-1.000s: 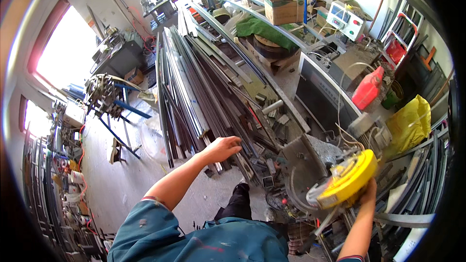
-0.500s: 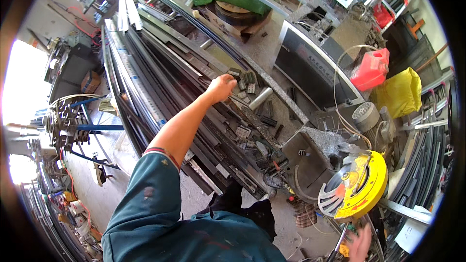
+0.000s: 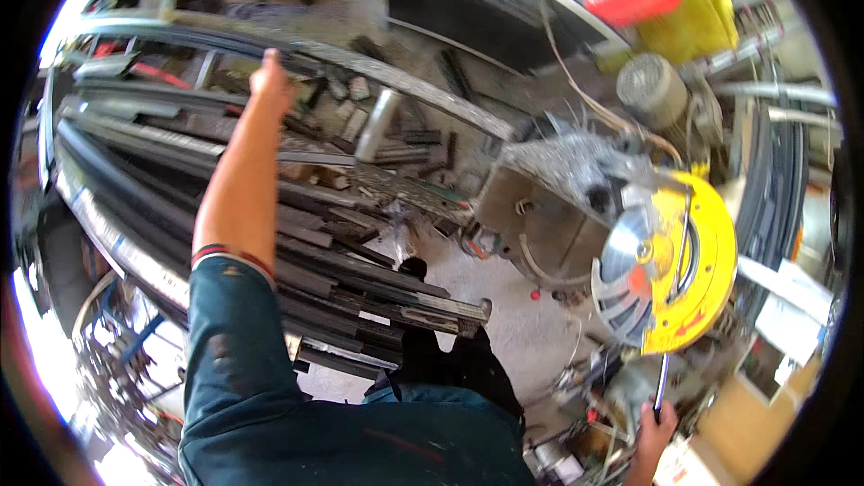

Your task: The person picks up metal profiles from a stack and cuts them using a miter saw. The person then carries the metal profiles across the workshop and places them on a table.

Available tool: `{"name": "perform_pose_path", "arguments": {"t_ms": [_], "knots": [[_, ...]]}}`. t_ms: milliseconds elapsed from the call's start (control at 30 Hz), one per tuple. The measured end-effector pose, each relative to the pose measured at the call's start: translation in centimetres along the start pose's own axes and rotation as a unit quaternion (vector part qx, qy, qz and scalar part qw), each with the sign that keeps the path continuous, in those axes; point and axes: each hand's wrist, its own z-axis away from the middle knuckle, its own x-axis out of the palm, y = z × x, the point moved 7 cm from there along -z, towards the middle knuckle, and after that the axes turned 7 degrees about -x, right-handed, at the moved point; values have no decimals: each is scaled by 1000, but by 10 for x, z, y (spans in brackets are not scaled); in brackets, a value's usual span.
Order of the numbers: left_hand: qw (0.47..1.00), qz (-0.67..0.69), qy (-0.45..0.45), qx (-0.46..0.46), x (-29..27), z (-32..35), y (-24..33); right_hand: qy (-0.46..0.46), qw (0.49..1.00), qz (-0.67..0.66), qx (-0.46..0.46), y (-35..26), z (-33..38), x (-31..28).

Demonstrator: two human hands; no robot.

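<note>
Since half a second ago the left hand (image 3: 270,81) has stretched farther out over the stacked steel bars (image 3: 297,243), fingers hidden, so I cannot tell its grip. The right hand (image 3: 655,427) is closed on the handle (image 3: 661,382) of the yellow chop saw (image 3: 670,261), blade raised clear for loading stock.

A person's clothed upper body and two bare hands, seen from above.

The left arm wears a dark teal work sleeve (image 3: 229,342), rolled to just above the elbow, with a red-and-white striped cuff band and small pale paint-like spots. The forearm below it is bare, ending in the ungloved left hand (image 3: 270,81). The teal garment covers the chest. The right hand (image 3: 652,427) is also ungloved.
</note>
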Motion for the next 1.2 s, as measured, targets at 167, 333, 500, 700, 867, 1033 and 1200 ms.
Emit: {"name": "perform_pose_path", "arguments": {"t_ms": [167, 333, 500, 700, 867, 1033, 1200], "knots": [[980, 188, -66, -12, 21, -21, 22, 22, 991, -79, 102, -1, 7, 2], [992, 117, -42, 12, 20, -85, 40, 49, 967, -149, 202, 23, 11, 4], [989, 142, -28, 32, 35, 21, 25, -23, 968, 11, 250, 82, 39, -24], [970, 211, -10, 122, 61, 152, 11, -44, 951, 146, 268, -46, 26, -8], [959, 250, -24, 132, 71, 244, -26, -47, 983, 35, 175, -37, 18, 9], [939, 331, -95, -1, 64, 329, -42, -59, 980, 115, 154, -50, 12, 6], [843, 479, -201, -139, 77, 336, -94, -80, 984, 141, 69, -77, 12, 5]]}}
